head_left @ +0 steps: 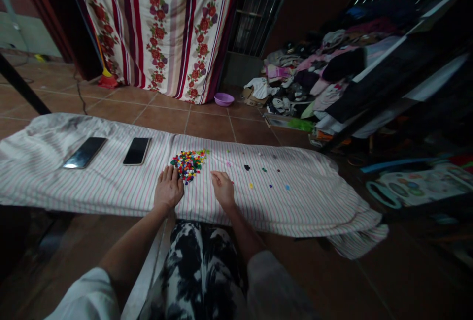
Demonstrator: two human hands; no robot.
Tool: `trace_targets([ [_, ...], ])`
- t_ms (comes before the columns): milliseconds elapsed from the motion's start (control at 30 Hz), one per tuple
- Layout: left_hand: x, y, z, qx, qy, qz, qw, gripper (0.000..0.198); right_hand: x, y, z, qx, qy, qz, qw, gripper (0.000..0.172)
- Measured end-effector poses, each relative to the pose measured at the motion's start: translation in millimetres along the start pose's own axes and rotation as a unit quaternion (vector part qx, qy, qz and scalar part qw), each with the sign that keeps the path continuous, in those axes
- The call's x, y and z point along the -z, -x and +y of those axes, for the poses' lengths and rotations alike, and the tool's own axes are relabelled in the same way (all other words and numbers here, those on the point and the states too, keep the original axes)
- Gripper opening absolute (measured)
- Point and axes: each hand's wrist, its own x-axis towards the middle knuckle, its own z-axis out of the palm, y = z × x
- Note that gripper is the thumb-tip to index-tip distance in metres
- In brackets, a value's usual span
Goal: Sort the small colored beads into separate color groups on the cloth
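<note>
- Two phones (136, 151) lay on striped cloth (295, 211), left of the pile of small coloured pieces (189, 165)
- The left hand (169, 187) lay flat, touching the pile's edge
- The right hand (223, 188) curled, fingertips together, beside the pile — whether around a piece, unclear

A loose, mixed heap (189, 165) of tiny coloured pieces, smaller lots set apart.
The heap — red, yellow, green, blue, orange — spreads on the striped cloth (314, 202), its near-left edge at the fingers of the flat left hand (169, 188). Well spaced to its right lie a black cluster (247, 167), yellow pieces (251, 186), pink pieces (228, 164) and light-blue pieces (287, 187) — the right hand (223, 188), fingers curled, between heap and lots.
</note>
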Motion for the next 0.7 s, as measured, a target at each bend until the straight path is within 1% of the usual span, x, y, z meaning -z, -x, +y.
trace_targets([
  [100, 1.0, -0.2, 1.7, 0.008, -0.004, -0.004, 1.0, 0.051, -16.2, -18.6, -10.8, -0.005, 0.031, -0.043, 0.999, 0.029],
  [200, 2.6, -0.4, 3.5, 0.012, -0.014, -0.012, 1.0, 0.053, -27.4, -34.2, -15.9, -0.018, 0.052, -0.065, 0.996, 0.03],
  [300, 3.9, -0.6, 4.6, 0.012, -0.023, -0.013, 1.0, 0.052, -35.2, -42.5, -18.9, -0.032, 0.073, -0.082, 0.993, 0.027],
  [367, 4.3, -0.8, 4.9, 0.012, -0.025, -0.012, 1.0, 0.052, -39.0, -43.5, -20.4, -0.044, 0.091, -0.08, 0.992, 0.024],
  [467, 5.0, -0.8, 4.9, 0.009, -0.023, -0.017, 1.0, 0.052, -42.2, -40.8, -22.0, -0.058, 0.107, -0.061, 0.991, 0.021],
  [700, 6.7, 0.3, 3.1, -0.004, -0.012, -0.014, 1.0, 0.053, -42.4, -32.9, -21.7, -0.05, 0.087, -0.028, 0.995, 0.017],
])
